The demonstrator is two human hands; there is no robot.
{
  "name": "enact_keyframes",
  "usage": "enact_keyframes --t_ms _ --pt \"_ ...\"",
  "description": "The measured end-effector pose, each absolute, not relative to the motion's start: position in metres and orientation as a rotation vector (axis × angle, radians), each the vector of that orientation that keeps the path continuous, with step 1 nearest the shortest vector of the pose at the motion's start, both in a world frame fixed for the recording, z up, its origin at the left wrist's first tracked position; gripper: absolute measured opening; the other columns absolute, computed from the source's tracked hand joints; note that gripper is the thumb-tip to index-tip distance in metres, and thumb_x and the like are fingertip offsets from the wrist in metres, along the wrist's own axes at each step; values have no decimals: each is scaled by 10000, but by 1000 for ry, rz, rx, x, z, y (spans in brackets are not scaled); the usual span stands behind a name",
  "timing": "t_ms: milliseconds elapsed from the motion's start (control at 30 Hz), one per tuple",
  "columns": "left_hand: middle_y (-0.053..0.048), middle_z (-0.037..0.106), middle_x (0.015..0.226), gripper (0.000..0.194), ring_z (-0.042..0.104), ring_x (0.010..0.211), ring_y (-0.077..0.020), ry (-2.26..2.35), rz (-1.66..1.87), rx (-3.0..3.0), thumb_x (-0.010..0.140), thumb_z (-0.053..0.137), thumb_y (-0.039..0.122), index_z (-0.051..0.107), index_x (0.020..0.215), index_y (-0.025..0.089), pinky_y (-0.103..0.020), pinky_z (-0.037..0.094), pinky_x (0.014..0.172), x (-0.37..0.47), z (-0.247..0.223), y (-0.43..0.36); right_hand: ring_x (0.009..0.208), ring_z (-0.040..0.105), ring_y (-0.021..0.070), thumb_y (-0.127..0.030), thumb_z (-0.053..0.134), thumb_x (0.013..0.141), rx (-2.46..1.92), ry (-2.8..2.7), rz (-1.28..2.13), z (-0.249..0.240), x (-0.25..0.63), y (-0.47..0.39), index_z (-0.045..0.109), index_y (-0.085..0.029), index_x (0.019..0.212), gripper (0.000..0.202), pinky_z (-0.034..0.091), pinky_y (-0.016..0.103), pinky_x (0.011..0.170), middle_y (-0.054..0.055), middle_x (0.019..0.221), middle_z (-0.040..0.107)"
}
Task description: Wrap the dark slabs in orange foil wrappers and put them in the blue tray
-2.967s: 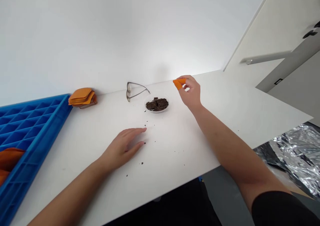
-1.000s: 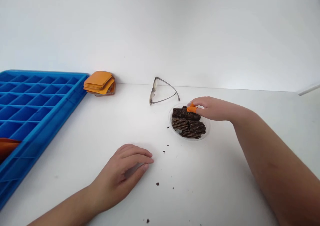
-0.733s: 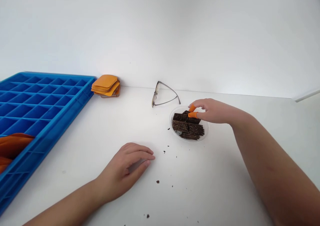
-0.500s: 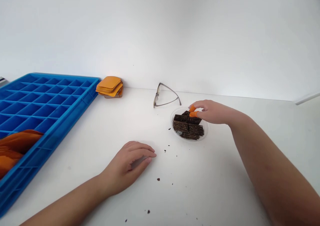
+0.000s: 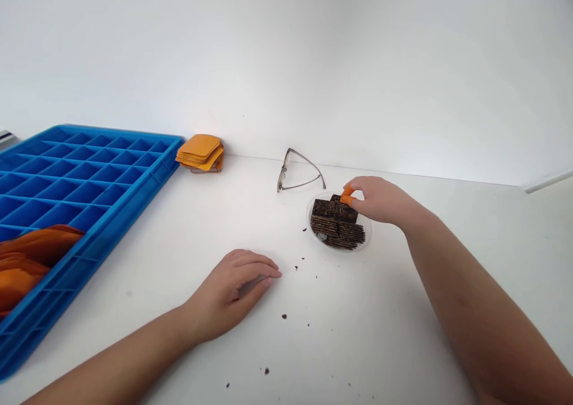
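My right hand [image 5: 378, 199] reaches over a small clear dish [image 5: 363, 243] stacked with dark brown crackers [image 5: 335, 220]. Its thumb and forefinger wear orange finger cots and pinch the top cracker at its far right corner. My left hand [image 5: 230, 291] rests palm down on the white table [image 5: 430, 315], fingers loosely curled and apart, holding nothing, about a hand's width in front and left of the dish.
Folded glasses [image 5: 298, 169] lie just behind the dish. A pile of orange squares [image 5: 200, 151] sits by the wall. A blue grid tray [image 5: 67, 184] fills the left, with orange cloth [image 5: 27, 262] in it. Dark crumbs [image 5: 295, 294] dot the table.
My right hand came down from the air onto the dish and has closed its orange-tipped fingers on the top cracker. The view drifted right. My left hand stayed put.
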State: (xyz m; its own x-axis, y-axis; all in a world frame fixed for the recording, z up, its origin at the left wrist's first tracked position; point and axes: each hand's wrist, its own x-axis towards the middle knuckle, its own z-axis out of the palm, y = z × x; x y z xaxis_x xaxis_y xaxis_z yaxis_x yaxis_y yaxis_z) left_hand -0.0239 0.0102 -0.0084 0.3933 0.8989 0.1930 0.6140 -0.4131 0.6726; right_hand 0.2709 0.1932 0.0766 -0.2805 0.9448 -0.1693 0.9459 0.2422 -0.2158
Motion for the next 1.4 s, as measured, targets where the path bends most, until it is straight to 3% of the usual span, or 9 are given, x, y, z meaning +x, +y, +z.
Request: enact_keyframes --t_ms 133,267,533,800,1000,1167,1300,1400 --pt "-13 745 1205 237 687 1128 -183 1291 742 2149 1018 540 252 689 1191 317 -384 538 1017 -24 -8 11 1199 649 330 -349 601 826 1816 2546 -393 74 273 193 726 -265 960 202 560 467 869 49 1370 678" --pt "-1 734 1230 236 680 1144 -177 1281 719 2161 1019 544 250 671 1203 325 -383 518 1032 -24 -9 12 1385 530 305 -347 593 832 1726 2657 -395 75 275 191 717 -277 915 165 509 486 1040 -11 1432 640" --pt "15 746 1184 328 694 1077 -156 1230 752 2271 1019 455 117 669 1164 318 -360 502 977 -23 -13 14 1220 623 341 -411 585 859 1793 2616 -449 72 279 196 691 -276 999 222 545 504 921 53 1340 676" --pt "30 728 1228 473 674 1122 -160 1204 743 2269 974 364 31 636 1211 337 -365 490 1011 -27 -15 12 1047 661 306 -474 466 955 1886 2620 -574 76 287 202 669 -300 1093 301 550 452 809 65 1254 696" --pt "-2 728 1191 294 656 1113 -166 1229 790 2241 1027 461 161 641 1204 311 -353 523 1000 -32 -9 17 1225 591 311 -477 453 973 1814 2710 -651 72 287 200 646 -306 1113 293 532 476 936 60 1355 638" --pt "3 624 1369 264 526 1311 -218 1434 939 2162 1013 522 230 677 1174 370 -399 541 1036 -32 -6 19 1360 521 299 -503 553 932 1713 2777 -699 72 289 199 657 -315 1106 277 486 483 1067 24 1430 608" --pt "6 613 1370 238 499 1332 -240 1514 1039 2057 1008 538 271 698 1137 389 -452 544 1051 -30 -5 19 1382 512 299 -521 586 910 1639 2816 -720 76 289 196 692 -319 998 244 479 485 1084 -5 1420 622" --pt "-2 630 1344 213 516 1315 -243 1512 1052 1994 1009 541 298 708 1111 382 -457 561 1029 -28 -7 19 1382 512 315 -505 578 910 1676 2834 -713 77 290 195 688 -310 1017 248 475 501 1086 10 1423 620"
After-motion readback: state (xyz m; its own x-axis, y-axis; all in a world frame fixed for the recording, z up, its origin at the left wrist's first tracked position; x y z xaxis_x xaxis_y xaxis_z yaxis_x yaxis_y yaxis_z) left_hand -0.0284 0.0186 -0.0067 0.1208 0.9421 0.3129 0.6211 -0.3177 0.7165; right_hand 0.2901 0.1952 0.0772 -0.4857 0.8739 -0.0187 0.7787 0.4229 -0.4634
